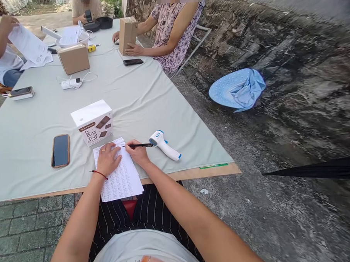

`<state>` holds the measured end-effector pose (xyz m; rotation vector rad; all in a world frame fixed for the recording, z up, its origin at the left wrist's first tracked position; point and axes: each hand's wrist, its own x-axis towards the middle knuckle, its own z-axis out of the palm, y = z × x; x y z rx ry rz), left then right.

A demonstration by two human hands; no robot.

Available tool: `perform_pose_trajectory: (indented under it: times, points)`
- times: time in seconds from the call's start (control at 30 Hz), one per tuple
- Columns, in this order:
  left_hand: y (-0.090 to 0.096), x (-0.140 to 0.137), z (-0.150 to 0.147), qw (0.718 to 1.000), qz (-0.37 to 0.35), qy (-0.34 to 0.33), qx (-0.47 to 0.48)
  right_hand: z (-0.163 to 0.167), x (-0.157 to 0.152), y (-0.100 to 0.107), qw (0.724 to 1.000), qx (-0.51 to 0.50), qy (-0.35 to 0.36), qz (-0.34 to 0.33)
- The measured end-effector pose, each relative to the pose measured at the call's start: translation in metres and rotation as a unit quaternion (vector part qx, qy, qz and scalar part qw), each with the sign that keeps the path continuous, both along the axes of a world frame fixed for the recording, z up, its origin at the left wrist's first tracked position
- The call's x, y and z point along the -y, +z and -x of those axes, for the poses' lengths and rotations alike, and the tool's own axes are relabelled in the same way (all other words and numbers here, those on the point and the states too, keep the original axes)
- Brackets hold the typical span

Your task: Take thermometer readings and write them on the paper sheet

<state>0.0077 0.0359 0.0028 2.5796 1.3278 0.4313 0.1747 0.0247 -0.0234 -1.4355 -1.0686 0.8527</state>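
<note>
Fingers of the right hand (137, 152) are closed around a black pen (142, 145); I cannot separate each fingertip at this scale, nor tell whether the nib meets the printed sheets (121, 185) beneath. Print on the sheets is too small for me to read. Their far part is partly covered by the left hand (107, 159), and both arms are cut off by the near border of my view.

Grip, right: pinched, pen lying nearly level, nib to the left, its right end just beside the white thermometer (165, 145); I cannot confirm contact there. Grip, left: released, fingers loosely spread and resting on the sheets, thumb held apart toward the right.

Pose: I note the left forearm slanting in from the near left, with a red cord (100, 174) at the wrist; the right forearm slants in from the near right, its hand at the right margin of the sheets.

Position: sheets lie at the near edge of the covered table (168, 112), overhanging it. Just beyond them stands a white box (95, 125); to the left, a phone (60, 150) lies flat.
</note>
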Motion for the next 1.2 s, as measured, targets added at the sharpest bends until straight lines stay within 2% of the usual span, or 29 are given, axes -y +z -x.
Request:
perform_pose_trajectory:
  times: [1.2]
  points:
    - [-0.0024,0.0026,-0.0009,1.0,0.01,0.0,0.004,-0.0024,0.0034,-0.0032,1.0,0.027,0.011,0.003]
